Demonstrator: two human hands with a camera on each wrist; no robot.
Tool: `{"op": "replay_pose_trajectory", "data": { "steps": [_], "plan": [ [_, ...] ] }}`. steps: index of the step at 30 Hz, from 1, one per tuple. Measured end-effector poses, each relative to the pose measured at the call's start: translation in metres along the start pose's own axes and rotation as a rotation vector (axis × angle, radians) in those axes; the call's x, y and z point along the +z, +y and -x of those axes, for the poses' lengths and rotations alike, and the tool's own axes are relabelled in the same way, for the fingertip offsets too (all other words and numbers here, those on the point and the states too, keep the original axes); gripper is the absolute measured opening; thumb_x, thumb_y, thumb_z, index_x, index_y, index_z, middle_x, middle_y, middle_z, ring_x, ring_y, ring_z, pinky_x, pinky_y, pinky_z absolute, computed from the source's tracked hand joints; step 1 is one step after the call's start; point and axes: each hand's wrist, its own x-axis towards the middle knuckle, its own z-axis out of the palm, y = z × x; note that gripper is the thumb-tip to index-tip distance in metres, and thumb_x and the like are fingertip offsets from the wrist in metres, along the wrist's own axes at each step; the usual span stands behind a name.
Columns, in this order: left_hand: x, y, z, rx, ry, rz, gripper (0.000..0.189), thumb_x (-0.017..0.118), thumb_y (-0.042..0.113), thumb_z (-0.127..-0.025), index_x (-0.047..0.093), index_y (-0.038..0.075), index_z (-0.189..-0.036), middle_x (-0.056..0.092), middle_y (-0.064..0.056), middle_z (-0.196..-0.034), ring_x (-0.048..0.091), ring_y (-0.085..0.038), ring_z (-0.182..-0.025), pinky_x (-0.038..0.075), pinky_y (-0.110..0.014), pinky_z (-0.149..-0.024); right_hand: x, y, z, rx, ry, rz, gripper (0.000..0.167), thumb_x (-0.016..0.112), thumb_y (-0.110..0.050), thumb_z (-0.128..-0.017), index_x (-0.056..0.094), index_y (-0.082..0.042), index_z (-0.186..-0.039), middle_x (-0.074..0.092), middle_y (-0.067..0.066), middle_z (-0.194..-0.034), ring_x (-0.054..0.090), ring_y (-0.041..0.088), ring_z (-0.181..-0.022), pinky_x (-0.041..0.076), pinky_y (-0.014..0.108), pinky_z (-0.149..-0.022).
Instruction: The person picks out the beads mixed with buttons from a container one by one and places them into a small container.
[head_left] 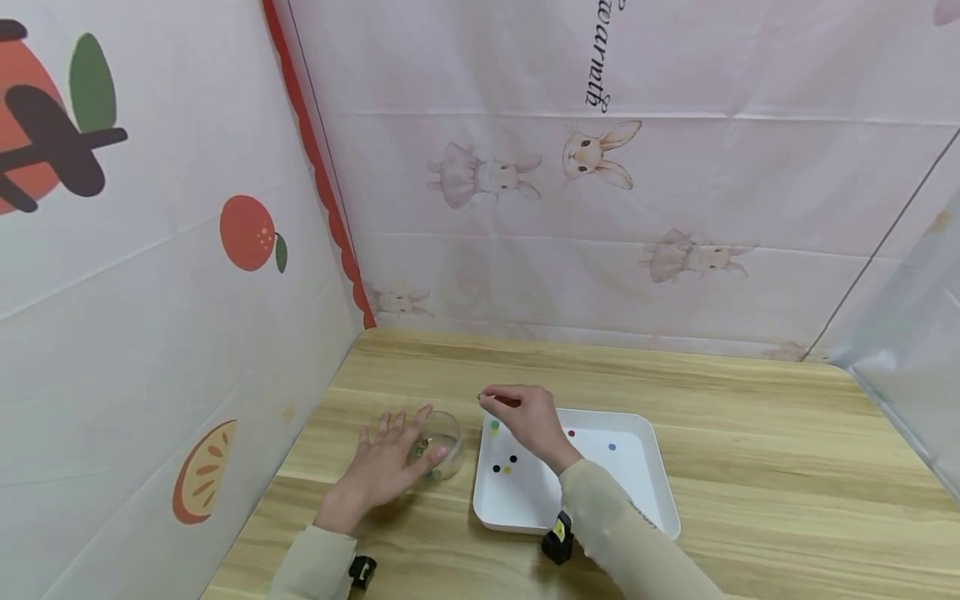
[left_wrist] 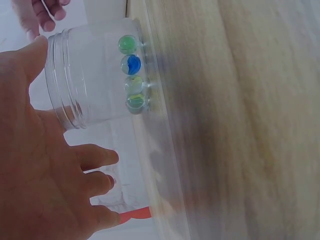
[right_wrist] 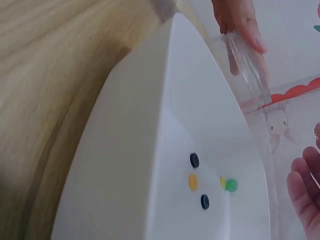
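Observation:
My left hand (head_left: 390, 460) holds a clear plastic jar (left_wrist: 92, 75) by its threaded rim, thumb on one side and index finger on the other, remaining fingers spread. The jar stands upright on the table; several glass marbles (left_wrist: 131, 65) lie at its bottom, green, blue and yellowish. My right hand (head_left: 528, 417) is over the left far corner of a white tray (head_left: 525, 500), to the right of the jar. Thumb and index finger pinch a small dark roundish thing (head_left: 481, 397); its kind I cannot tell. In the tray lie black buttons (right_wrist: 194, 160) and a green marble (right_wrist: 231, 185).
A yellow button (right_wrist: 193, 182) lies between the black ones. Farther right in the tray are a red piece (head_left: 572, 433) and a blue piece (head_left: 612, 447). Printed cloth walls (head_left: 480, 275) enclose the wooden table (head_left: 780, 450) at the left and back.

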Motion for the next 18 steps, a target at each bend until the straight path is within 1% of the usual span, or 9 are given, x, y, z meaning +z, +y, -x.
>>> {"op": "replay_pose_trajectory", "data": {
  "steps": [5,10,12,18],
  "plan": [
    [0.0,-0.001,0.0,0.002,-0.005,0.0,0.08,0.04,0.067,-0.106,0.018,0.027,-0.171,0.023,-0.03,-0.17,0.007,-0.055,-0.16,-0.001,-0.083,-0.12,0.006,-0.005,0.0,-0.012,-0.031,-0.012,0.019,0.076,-0.028,-0.099,0.083,-0.019,-0.114,0.081,0.001,-0.113,0.076,0.015,-0.103,0.063,0.029,-0.083],
    [-0.001,-0.001,-0.001,-0.006,-0.011,0.01,0.08,0.042,0.066,-0.106,0.017,0.027,-0.171,0.022,-0.029,-0.171,0.007,-0.055,-0.16,-0.001,-0.082,-0.121,0.011,-0.012,0.003,-0.047,-0.072,0.006,0.023,0.075,-0.028,-0.1,0.082,-0.014,-0.117,0.081,0.004,-0.114,0.075,0.017,-0.102,0.063,0.031,-0.084],
    [-0.002,0.0,-0.001,-0.008,-0.012,0.013,0.08,0.042,0.067,-0.106,0.018,0.027,-0.171,0.022,-0.029,-0.171,0.007,-0.054,-0.16,-0.001,-0.082,-0.121,0.013,-0.015,0.004,-0.061,-0.077,0.007,0.023,0.075,-0.027,-0.1,0.082,-0.012,-0.117,0.081,0.004,-0.114,0.075,0.018,-0.102,0.063,0.032,-0.085],
    [-0.003,0.0,-0.002,-0.008,-0.011,0.006,0.081,0.04,0.069,-0.105,0.018,0.026,-0.171,0.023,-0.029,-0.171,0.008,-0.054,-0.16,0.0,-0.083,-0.121,0.017,-0.021,0.003,-0.082,-0.071,0.012,0.02,0.076,-0.026,-0.099,0.083,-0.015,-0.113,0.082,0.003,-0.112,0.075,0.017,-0.1,0.062,0.029,-0.082]
  ]
}}
